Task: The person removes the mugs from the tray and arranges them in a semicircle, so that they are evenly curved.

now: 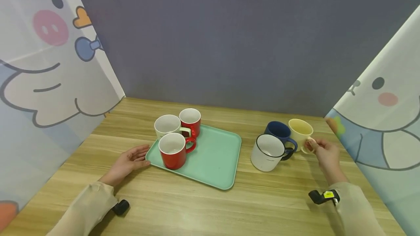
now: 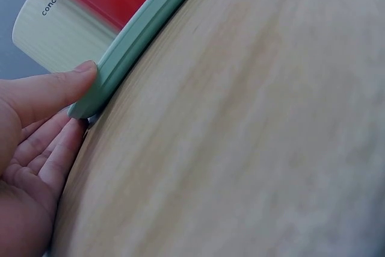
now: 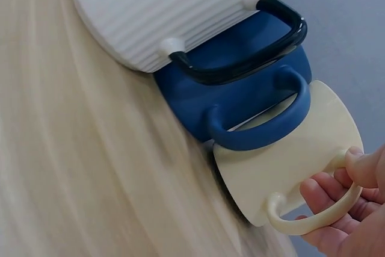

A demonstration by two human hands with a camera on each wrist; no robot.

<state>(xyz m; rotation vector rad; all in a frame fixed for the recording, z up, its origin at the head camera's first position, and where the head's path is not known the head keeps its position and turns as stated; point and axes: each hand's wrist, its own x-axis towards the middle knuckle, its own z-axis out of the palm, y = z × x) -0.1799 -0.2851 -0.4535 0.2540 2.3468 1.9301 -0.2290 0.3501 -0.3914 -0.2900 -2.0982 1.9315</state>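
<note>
At the left corner of a mint-green tray (image 1: 216, 156), my left hand (image 1: 129, 161) holds the edge. Its thumb (image 2: 84, 70) lies against the rim, the fingers just beneath. On the tray's left part stand a red mug (image 1: 174, 157) in front, a pale cream mug (image 1: 164, 125) and another red mug (image 1: 190, 117) behind. My right hand (image 1: 325, 154) grips the handle of a pale yellow mug (image 1: 300, 132), with fingers through the loop in the right wrist view. That mug stands upright beside a blue mug (image 1: 278, 129), and a white mug with black rim and handle (image 1: 265, 156) is in front.
The wooden table (image 1: 210, 210) runs back to a grey wall (image 1: 210, 46). Printed cartoon panels (image 1: 49, 83) rise on the left and right sides. The three mugs at right stand close together, right of the tray.
</note>
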